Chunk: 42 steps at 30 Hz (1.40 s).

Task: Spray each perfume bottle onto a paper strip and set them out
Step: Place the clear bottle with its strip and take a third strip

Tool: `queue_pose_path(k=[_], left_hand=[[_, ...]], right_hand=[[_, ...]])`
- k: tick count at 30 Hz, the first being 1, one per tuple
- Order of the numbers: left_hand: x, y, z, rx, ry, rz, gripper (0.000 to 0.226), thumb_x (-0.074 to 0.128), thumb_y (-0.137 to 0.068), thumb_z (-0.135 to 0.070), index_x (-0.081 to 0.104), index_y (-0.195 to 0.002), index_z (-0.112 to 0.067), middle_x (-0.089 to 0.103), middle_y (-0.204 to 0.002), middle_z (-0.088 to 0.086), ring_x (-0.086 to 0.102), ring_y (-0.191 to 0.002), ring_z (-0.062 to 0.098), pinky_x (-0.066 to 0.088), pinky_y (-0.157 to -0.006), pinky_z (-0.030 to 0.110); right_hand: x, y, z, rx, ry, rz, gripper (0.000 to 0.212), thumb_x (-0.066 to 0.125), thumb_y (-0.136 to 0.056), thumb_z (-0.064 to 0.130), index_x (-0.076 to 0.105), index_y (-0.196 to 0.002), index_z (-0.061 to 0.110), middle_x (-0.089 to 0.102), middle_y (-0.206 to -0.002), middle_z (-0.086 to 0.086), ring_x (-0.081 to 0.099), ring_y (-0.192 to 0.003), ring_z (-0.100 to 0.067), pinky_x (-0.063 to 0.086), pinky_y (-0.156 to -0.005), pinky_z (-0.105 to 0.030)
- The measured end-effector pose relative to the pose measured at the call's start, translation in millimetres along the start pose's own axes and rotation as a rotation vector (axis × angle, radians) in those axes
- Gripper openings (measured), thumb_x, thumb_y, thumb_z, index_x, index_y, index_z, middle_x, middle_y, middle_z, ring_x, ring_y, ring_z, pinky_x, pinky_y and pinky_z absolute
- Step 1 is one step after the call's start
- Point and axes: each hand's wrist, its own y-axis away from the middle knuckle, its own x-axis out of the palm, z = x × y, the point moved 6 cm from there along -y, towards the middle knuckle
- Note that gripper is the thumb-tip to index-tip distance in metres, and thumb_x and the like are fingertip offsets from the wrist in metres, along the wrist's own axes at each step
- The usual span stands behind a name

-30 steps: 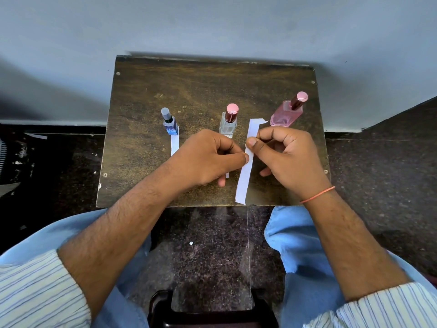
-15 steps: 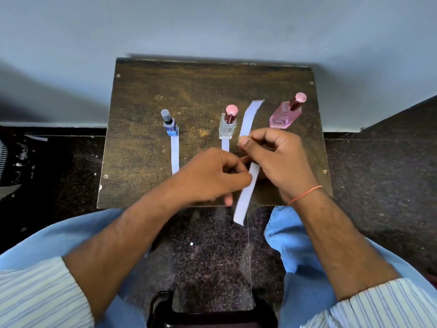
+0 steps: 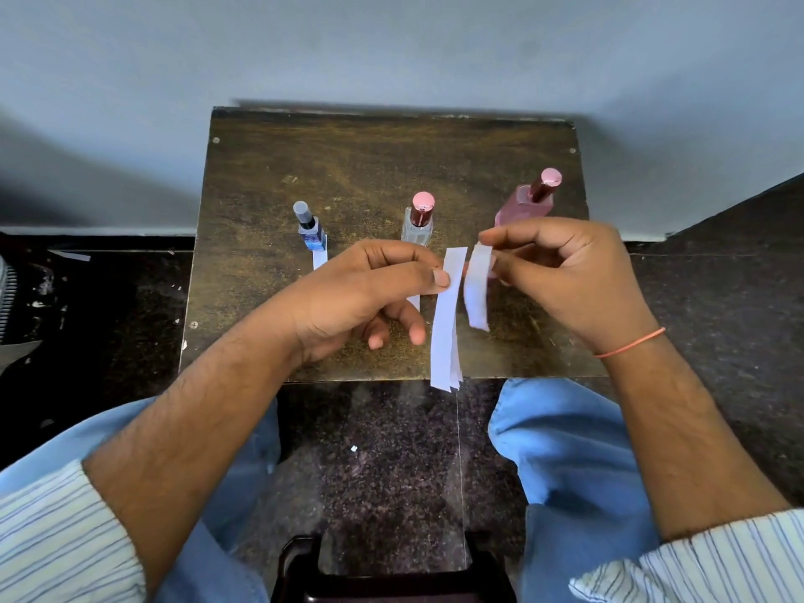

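Three perfume bottles stand on a dark wooden table (image 3: 391,158): a small blue bottle (image 3: 311,232) with a grey cap at the left, a clear bottle (image 3: 418,219) with a pink cap in the middle, a pink bottle (image 3: 528,204) at the right. A white paper strip (image 3: 319,259) lies in front of the blue one; another strip (image 3: 413,301) shows under my left hand. My left hand (image 3: 370,293) pinches a thin stack of strips (image 3: 446,324) that hangs down. My right hand (image 3: 570,280) pinches a single shorter strip (image 3: 477,289), held apart from the stack.
A grey wall (image 3: 391,50) rises right behind the table. Dark speckled floor (image 3: 383,463) surrounds it. My knees in blue trousers (image 3: 561,446) flank the table's near edge. A dark stool edge (image 3: 391,572) shows at the bottom.
My hands have drawn apart: one strip has come off the stack and sits in my right hand, the rest stay in my left. Both hands sit slightly higher above the table.
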Motion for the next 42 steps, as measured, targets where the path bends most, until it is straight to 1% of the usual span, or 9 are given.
queue_pose_path(k=[7, 14, 17, 19, 21, 25, 31, 38, 42], left_hand=[[2.5, -5.4, 3.0, -0.054, -0.023, -0.086, 0.024, 0.07, -0.101, -0.019, 0.079, -0.082, -0.028, 0.075, -0.078, -0.015, 0.064, -0.051, 0.011, 0.03, -0.035, 0.018], [-3.9, -11.3, 8.7, -0.02, -0.179, -0.179, 0.013, 0.074, -0.1, -0.029, 0.082, -0.096, -0.018, 0.061, -0.056, 0.003, 0.049, -0.045, 0.011, 0.03, -0.04, 0.022], [-6.4, -12.0, 9.9, -0.002, -0.205, -0.208, 0.016, 0.075, -0.1, -0.031, 0.083, -0.096, -0.018, 0.058, -0.051, 0.004, 0.042, -0.046, 0.019, 0.031, -0.043, 0.025], [-8.5, -13.2, 10.3, 0.014, -0.217, -0.231, 0.019, 0.076, -0.1, -0.033, 0.083, -0.096, -0.016, 0.058, -0.05, 0.004, 0.039, -0.051, 0.027, 0.03, -0.045, 0.026], [-9.1, -13.9, 9.8, 0.03, -0.221, -0.245, 0.021, 0.076, -0.099, -0.034, 0.084, -0.097, -0.014, 0.057, -0.049, 0.003, 0.038, -0.054, 0.027, 0.028, -0.045, 0.025], [-6.8, -16.1, 8.7, 0.047, -0.229, -0.246, 0.02, 0.076, -0.099, -0.036, 0.085, -0.095, -0.018, 0.058, -0.052, 0.007, 0.039, -0.058, 0.031, 0.028, -0.047, 0.025], [-0.1, -22.3, 9.8, 0.077, -0.217, -0.233, 0.015, 0.08, -0.096, -0.018, 0.081, -0.111, -0.014, 0.068, -0.061, -0.011, 0.052, -0.048, 0.008, 0.038, -0.042, 0.016], [11.0, -29.1, 8.9, 0.158, -0.229, -0.171, 0.016, 0.08, -0.094, -0.007, 0.082, -0.106, -0.017, 0.082, -0.095, 0.002, 0.076, -0.086, 0.014, 0.064, -0.085, 0.026], [15.8, -28.8, 7.4, 0.164, -0.193, -0.182, 0.024, 0.079, -0.094, -0.001, 0.083, -0.107, -0.021, 0.082, -0.112, 0.015, 0.078, -0.105, 0.027, 0.057, -0.108, 0.046]], right_hand=[[9.2, 4.6, 13.9, -0.307, 0.286, 0.001, 0.022, 0.084, -0.087, 0.004, 0.087, -0.105, 0.016, 0.079, -0.102, 0.015, 0.073, -0.097, 0.011, 0.054, -0.094, -0.015], [17.6, 4.4, 12.8, -0.285, 0.201, 0.083, 0.033, 0.08, -0.09, 0.0, 0.083, -0.113, 0.023, 0.08, -0.106, 0.015, 0.075, -0.098, 0.004, 0.056, -0.091, -0.017], [21.7, 3.3, 3.1, -0.194, 0.077, 0.138, 0.024, 0.076, -0.094, 0.004, 0.085, -0.113, 0.015, 0.083, -0.105, -0.002, 0.079, -0.097, -0.013, 0.065, -0.092, -0.036], [22.0, 2.6, -2.9, -0.076, -0.058, 0.155, 0.02, 0.074, -0.096, 0.021, 0.086, -0.112, 0.016, 0.077, -0.095, -0.031, 0.075, -0.091, -0.049, 0.063, -0.09, -0.061], [20.8, 1.6, -5.9, -0.01, -0.126, 0.161, 0.02, 0.08, -0.095, 0.032, 0.086, -0.109, 0.019, 0.07, -0.096, -0.043, 0.068, -0.09, -0.062, 0.059, -0.083, -0.069], [17.5, 0.8, -4.7, 0.069, -0.19, 0.127, 0.013, 0.081, -0.095, 0.008, 0.083, -0.107, 0.005, 0.084, -0.111, -0.008, 0.081, -0.102, -0.026, 0.066, -0.095, -0.053], [-15.9, 2.2, -12.3, 0.308, -0.34, 0.109, 0.005, 0.074, -0.097, 0.006, 0.078, -0.095, 0.008, 0.083, -0.094, -0.02, 0.081, -0.074, -0.028, 0.068, -0.068, -0.037], [-67.5, 8.9, -53.1, 0.545, -0.124, 0.039, 0.006, 0.073, -0.101, 0.011, 0.077, -0.1, 0.006, 0.079, -0.073, -0.009, 0.075, -0.055, -0.016, 0.059, -0.049, -0.024], [-79.5, 8.2, -71.7, 0.559, 0.096, 0.012, 0.009, 0.077, -0.1, 0.018, 0.08, -0.103, 0.01, 0.08, -0.08, -0.008, 0.071, -0.058, -0.016, 0.058, -0.049, -0.027]])
